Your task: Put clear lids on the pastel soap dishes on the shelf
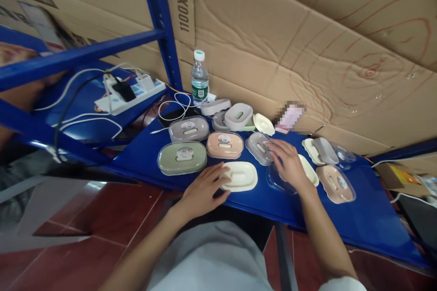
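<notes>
A cream oval soap dish (243, 176) lies on the blue table in front of me. My left hand (205, 189) rests at its left end, fingers stretched out and apart over the rim. My right hand (287, 160) has its fingertips closed on the right end of a grey soap dish (258, 148) with a clear cover. Under the right wrist lies a loose clear lid (278, 179), partly hidden. Another cream dish (309, 170) shows just right of that wrist. Left of the grey dish sit a peach lidded soap dish (225, 145) and a green lidded one (182, 158).
Behind stand a water bottle (200, 77), stacked grey dishes (239, 116) and a phone (290, 118) leaning on cardboard. To the right are a peach lidded dish (336, 184) and a grey piece (326, 151). A blue frame post and a power strip (133, 95) stand left; another person's arm is there.
</notes>
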A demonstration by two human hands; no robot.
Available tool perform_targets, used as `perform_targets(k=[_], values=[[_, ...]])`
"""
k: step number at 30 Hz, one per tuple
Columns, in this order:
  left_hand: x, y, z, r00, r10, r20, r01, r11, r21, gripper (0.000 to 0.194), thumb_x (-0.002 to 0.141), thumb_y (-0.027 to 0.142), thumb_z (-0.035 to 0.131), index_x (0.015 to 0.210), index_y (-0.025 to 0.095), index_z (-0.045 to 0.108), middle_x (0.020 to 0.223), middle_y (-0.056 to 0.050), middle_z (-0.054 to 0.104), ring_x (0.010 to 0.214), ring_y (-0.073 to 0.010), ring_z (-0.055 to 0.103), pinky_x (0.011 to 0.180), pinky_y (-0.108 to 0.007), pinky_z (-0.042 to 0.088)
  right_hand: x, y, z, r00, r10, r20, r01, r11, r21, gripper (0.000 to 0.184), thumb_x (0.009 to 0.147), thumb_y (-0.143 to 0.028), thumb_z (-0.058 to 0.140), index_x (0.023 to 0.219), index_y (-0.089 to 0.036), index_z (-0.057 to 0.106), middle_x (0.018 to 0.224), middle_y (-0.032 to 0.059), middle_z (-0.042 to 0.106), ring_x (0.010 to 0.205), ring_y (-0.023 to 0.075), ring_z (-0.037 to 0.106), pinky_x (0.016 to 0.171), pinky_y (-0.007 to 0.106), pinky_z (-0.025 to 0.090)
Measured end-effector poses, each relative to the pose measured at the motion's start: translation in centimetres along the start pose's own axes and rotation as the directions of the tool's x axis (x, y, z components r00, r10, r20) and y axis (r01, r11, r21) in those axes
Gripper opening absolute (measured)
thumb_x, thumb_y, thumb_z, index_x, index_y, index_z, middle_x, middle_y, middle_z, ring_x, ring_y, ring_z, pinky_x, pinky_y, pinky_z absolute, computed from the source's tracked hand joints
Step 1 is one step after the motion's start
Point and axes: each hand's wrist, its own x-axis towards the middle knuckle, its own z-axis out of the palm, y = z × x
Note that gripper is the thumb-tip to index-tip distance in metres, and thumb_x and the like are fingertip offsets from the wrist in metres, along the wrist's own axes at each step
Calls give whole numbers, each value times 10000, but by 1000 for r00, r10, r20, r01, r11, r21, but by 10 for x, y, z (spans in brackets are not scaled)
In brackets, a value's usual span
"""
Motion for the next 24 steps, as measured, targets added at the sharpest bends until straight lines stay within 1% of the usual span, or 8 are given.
perform_targets(k=[3, 8, 11, 13, 15, 18, 21, 24], values=[[0, 2, -1, 1000, -7, -12, 7, 1000, -5, 225, 998, 272, 683, 1216, 251, 737, 1488, -98, 663, 1492, -303, 554, 1197, -513, 533, 54, -5, 10, 996, -88, 19, 88, 996, -8, 422, 1085, -248, 465, 1458, -247, 662, 1517, 112, 664, 1425, 295, 593, 1171, 533, 483], [-2, 3, -2, 998, -56, -25, 56, 998, 0, 245, 993, 300, 690, 1227, 241, 738, 1618, -135, 536, 1434, -313, 596, 1173, -499, 559, 129, 0, 43, 975, -190, 118, 189, 982, 18, 593, 989, -70, 434, 1547, -199, 586, 1639, 125, 554, 1574, 275, 452, 1275, 573, 363], [-4, 3, -2, 999, -50, -19, 50, 999, -4, 299, 996, 312, 702, 1290, 255, 710, 1643, -128, 502, 1462, -308, 571, 1188, -488, 548, 152, 3, 57, 972, -186, 141, 178, 982, 66, 495, 1002, -92, 462, 1429, -203, 687, 1526, 124, 664, 1508, 274, 541, 1259, 573, 377], [-5, 2, -2, 998, -53, -19, 53, 999, -11, 337, 1000, 306, 699, 1334, 262, 682, 1650, -123, 492, 1470, -300, 562, 1196, -480, 543, 157, 1, 57, 971, -186, 149, 175, 981, 82, 378, 1036, -162, 514, 1331, -219, 743, 1407, 108, 746, 1408, 277, 634, 1234, 562, 401], [-6, 1, -2, 998, -62, -12, 62, 998, -18, 368, 1005, 303, 691, 1369, 259, 652, 1651, -127, 487, 1467, -298, 564, 1202, -483, 538, 152, -5, 49, 974, -190, 124, 183, 981, 69, 315, 1062, -235, 547, 1296, -222, 757, 1340, 105, 779, 1333, 281, 686, 1209, 550, 428], [-6, 0, -3, 996, -86, 5, 86, 996, -32, 431, 1003, 303, 691, 1419, 245, 596, 1692, -143, 429, 1496, -311, 543, 1209, -489, 534, 125, -20, 26, 978, -207, -20, 208, 977, 38, 324, 1088, -295, 544, 1338, -236, 743, 1339, 110, 777, 1310, 279, 698, 1183, 524, 479], [-6, -1, -5, 991, -125, 48, 128, 990, -63, 586, 973, 300, 728, 1510, 243, 498, 1759, -151, 323, 1542, -322, 500, 1195, -480, 551, 75, -37, 2, 955, -250, -160, 258, 966, 31, 371, 1072, -263, 573, 1412, -322, 709, 1359, 81, 764, 1305, 287, 705, 1157, 525, 530], [-5, -1, -8, 981, -162, 103, 172, 980, -96, 811, 942, 288, 763, 1634, 262, 340, 1784, -147, 282, 1573, -325, 464, 1197, -484, 550, 17, -52, -12, 946, -255, -200, 267, 963, 36, 571, 1033, -208, 630, 1553, -439, 576, 1288, 60, 777, 1228, 307, 746, 1066, 551, 598]])
